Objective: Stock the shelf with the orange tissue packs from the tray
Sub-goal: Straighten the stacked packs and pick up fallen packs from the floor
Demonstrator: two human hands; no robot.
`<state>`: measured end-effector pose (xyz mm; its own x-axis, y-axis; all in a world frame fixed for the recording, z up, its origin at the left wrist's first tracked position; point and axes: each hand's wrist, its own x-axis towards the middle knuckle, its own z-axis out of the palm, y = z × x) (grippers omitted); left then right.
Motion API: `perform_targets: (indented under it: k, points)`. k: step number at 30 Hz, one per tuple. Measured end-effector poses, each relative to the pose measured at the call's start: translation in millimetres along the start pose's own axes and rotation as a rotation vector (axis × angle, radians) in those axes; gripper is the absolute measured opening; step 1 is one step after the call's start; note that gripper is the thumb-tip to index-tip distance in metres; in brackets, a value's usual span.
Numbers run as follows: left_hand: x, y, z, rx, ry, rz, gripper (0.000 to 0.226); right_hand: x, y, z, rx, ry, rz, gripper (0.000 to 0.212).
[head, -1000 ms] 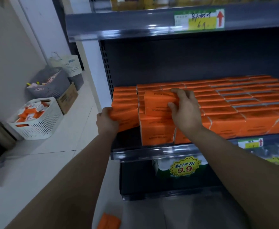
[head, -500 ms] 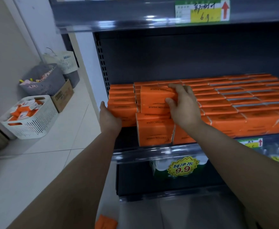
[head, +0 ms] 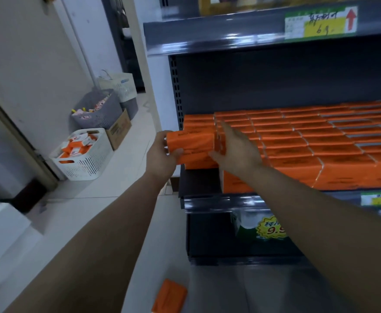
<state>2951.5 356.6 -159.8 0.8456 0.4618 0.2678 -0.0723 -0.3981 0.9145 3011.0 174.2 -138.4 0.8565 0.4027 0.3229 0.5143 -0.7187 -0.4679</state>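
Orange tissue pack held level at the left end of the middle shelf, at top-layer height, its left end sticking out past the shelf's side. Left hand grips that left end: thumb on the front face, fingers curled over the top edge. Right hand is spread, fingers straight and pointing toward the back of the shelf, palm side against the pack's right end and the neighbouring stack, thumb touching the pack's lower right corner.

Stocked packs fill the rest of the shelf in tight rows, running from beside the right hand to the right edge of the view. There is a bare dark patch of shelf under the held pack.

Upper shelf carries a yellow price label with a red arrow. Below the middle shelf is a yellow starburst tag reading 9.9, partly hidden by the right forearm.

Loose orange pack lies on the floor near the bottom edge. Against the left wall stands a white basket with orange-and-white items; behind it are a cardboard box and a grey basket. Their contents are too blurred to tell.
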Motion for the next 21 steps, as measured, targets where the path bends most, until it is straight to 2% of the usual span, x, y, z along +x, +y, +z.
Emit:
perform_targets:
  k: [3,6,10,21]
  points:
    - [-0.1,-19.4,-3.2,0.093,-0.013,-0.102,0.04,-9.9,16.5,2.2,-0.351,-0.197,0.079,0.105]
    - [-0.2,-30.9,8.4,0.167,-0.052,-0.196,0.049,-12.2,29.5,6.9,-0.478,-0.304,0.1,0.105]
    - [-2.2,-30.9,34.8,0.172,-0.092,-0.225,0.067,-14.9,39.5,12.5,-0.467,-0.356,0.12,0.092]
    - [1.5,-32.2,63.0,0.188,-0.055,-0.212,0.071,-16.2,50.3,16.0,-0.464,-0.287,0.127,0.095]
